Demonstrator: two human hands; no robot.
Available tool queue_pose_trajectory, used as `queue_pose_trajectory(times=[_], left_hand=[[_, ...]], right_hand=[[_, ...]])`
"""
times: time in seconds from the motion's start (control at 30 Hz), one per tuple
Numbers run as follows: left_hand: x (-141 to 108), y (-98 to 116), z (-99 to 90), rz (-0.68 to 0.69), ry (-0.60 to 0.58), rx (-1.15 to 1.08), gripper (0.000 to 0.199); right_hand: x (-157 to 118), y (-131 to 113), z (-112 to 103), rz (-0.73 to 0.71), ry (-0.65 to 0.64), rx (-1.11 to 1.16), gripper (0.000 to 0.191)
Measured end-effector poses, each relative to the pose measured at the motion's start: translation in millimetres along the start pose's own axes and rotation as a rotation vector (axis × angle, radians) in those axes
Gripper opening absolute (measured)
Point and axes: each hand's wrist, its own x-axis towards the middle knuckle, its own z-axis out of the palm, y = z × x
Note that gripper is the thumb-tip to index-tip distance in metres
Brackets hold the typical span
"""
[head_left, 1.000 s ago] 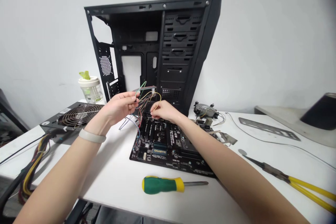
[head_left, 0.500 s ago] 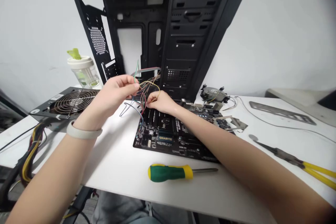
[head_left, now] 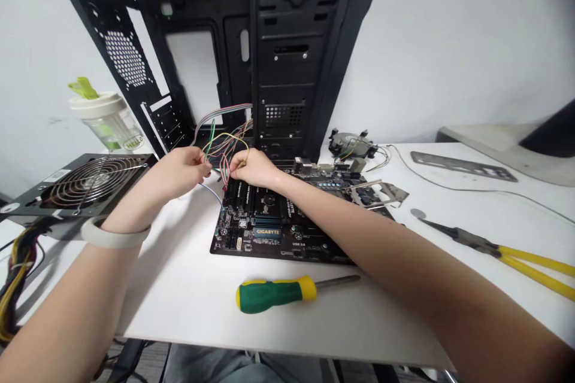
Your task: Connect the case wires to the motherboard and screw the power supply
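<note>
A bundle of thin coloured wires [head_left: 224, 111] comes out of the black computer case [head_left: 287, 90] and spreads over the far left corner of the motherboard [head_left: 287, 256]. My left hand [head_left: 182, 170], with a pale band at the wrist, pinches some of these wires, a green one among them. Close to its right, my right hand [head_left: 254, 167] has its fingers closed at red and white wires beside the board's edge; a yellow wire loops over it. The fingertips hide the wire ends. My right forearm crosses above the motherboard, which lies flat on the white table.
A green and yellow screwdriver [head_left: 276, 294] lies in front of the board. To the right are yellow-handled pliers [head_left: 476, 242], a CPU cooler [head_left: 353, 145] and a metal I/O plate [head_left: 462, 166]. On the left stand a power supply [head_left: 90, 182] and a lidded cup [head_left: 108, 119].
The view has shifted, so the case and table items sit further left. My left hand has lowered slightly with the wires; my right hand stays by the board's far left corner.
</note>
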Motion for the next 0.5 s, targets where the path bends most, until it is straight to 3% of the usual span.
queue_pose_trajectory(times=[0.07, 0.2, 0.3, 0.5], left_hand=[[4.6, -3.4, 1.6, -0.048, -0.064, 0.021, 0.009], [9.4, -7.6, 8.0, 0.038, -0.19, -0.249, 0.016], [13.8, -13.3, 16.0, 0.109, -0.246, -0.377, 0.021], [22.4, -23.7, 30.4, 0.146, -0.299, -0.408, 0.027]], right_hand=[[-0.1, 4.1, 0.8, 0.007, 0.013, 0.022, 0.009], [-0.9, 8.3, 0.1, -0.01, -0.003, 0.071, 0.009], [-2.2, 9.6, -0.4, -0.036, -0.021, 0.102, 0.011], [-5.0, 9.5, 0.9, -0.05, -0.018, 0.105, 0.014]])
